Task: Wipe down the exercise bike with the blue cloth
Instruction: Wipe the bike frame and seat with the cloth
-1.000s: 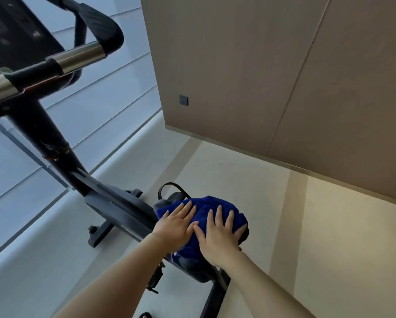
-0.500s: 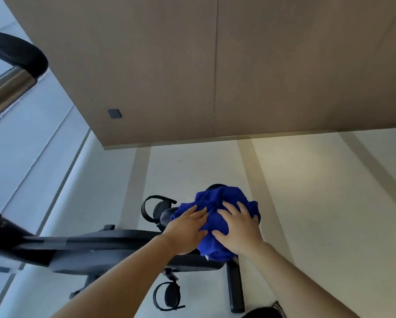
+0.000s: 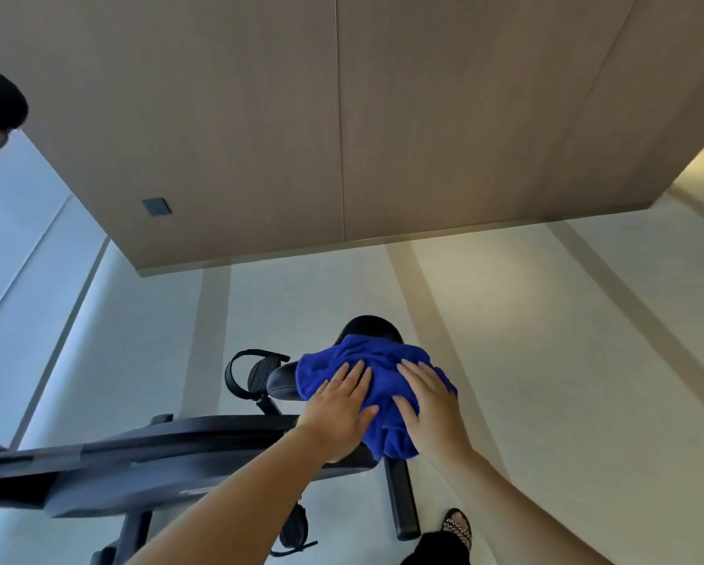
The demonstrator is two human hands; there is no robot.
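Your fingers (image 3: 354, 375) are straight and slightly spread: 2 palms pressing flat on cloth (image 3: 382, 356), nothing pinched. Left hand (image 3: 338, 407) and right hand (image 3: 429, 405) sit side by side, equally near. Cloth is bunched over seat (image 3: 368, 323). Bare seat shows far and left of your fingertips, so the next stroke likely goes that way. Frame (image 3: 179, 446) runs left.

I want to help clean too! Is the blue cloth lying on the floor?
No, the blue cloth sits bunched on the black seat, under the left hand and right hand.
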